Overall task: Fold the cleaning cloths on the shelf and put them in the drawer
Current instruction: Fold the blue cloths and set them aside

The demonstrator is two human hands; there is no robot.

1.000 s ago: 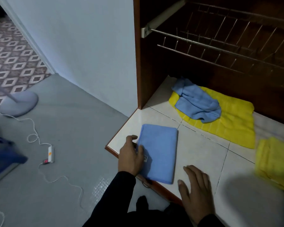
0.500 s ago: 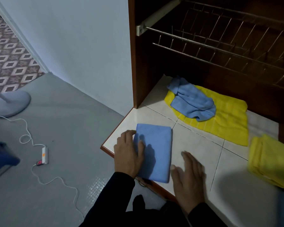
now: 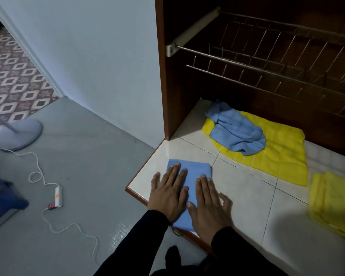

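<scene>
Our left hand (image 3: 168, 193) lies flat, fingers straight, pressing the folded blue cloth (image 3: 195, 172) at the near left corner of the tiled shelf (image 3: 247, 192); our right hand (image 3: 208, 204) lies flat beside it, fingers also straight, gripping nothing. That cloth looks finished. Farther right, a crumpled blue cloth (image 3: 237, 132) sits on a spread yellow cloth (image 3: 281, 156), both unfolded, and a folded yellow cloth (image 3: 333, 202) waits at the near right. We see no cloth put away, so most work remains. Half a second ago our right hand rested on the tile; now it covers the cloth
</scene>
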